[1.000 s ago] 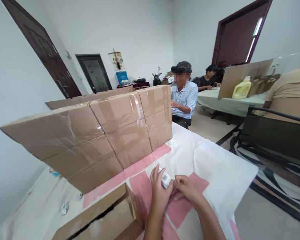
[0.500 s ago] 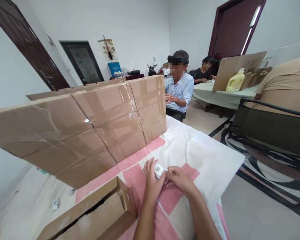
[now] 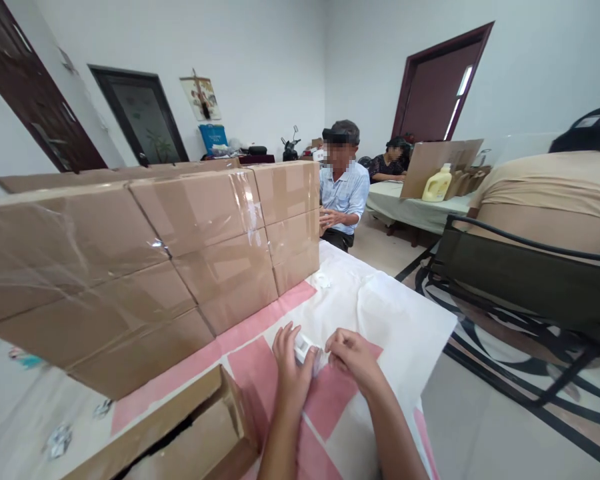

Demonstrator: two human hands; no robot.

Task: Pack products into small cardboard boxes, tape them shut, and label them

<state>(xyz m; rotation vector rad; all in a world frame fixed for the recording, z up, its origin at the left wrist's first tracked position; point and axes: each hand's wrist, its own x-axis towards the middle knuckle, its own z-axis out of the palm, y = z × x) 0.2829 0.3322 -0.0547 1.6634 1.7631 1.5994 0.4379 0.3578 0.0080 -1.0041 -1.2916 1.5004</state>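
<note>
One tablecloth (image 3: 405,313), two hands (image 3: 291,367) (image 3: 354,359), one object (image 3: 304,348) (white)

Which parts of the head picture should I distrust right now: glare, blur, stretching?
Head view: bright glare streaks the stacked boxes; the white item in the left hand looks soft, its fine detail unreadable, as are the fingertips of the right hand; near the left edge, the brown door leans, likely wide-angle distortion.

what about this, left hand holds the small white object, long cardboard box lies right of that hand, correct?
Wrong side: in the head view, the long cardboard box lies to the left of the left hand, which does hold the small white object.
</note>
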